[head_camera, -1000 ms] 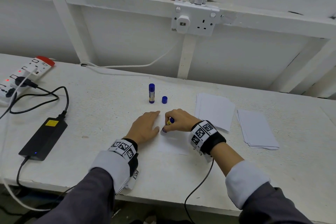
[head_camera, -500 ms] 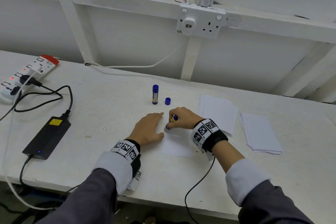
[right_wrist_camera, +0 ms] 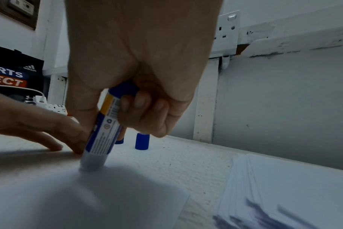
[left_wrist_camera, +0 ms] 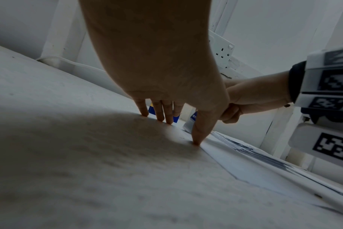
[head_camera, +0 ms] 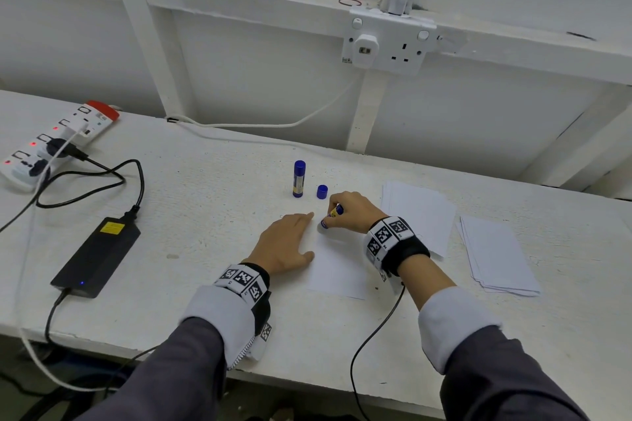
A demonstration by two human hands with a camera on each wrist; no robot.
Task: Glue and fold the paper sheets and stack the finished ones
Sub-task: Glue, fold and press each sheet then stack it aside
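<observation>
White sheet (head_camera: 337, 267) is mid-gluing: right hand (head_camera: 349, 212) grips the glue stick (head_camera: 331, 215), left hand (head_camera: 285, 244) flat, pinning it; folding and stacking remain.

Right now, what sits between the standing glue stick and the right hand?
In the head view, only the loose blue cap stands between the capped glue stick and the right hand.
</observation>
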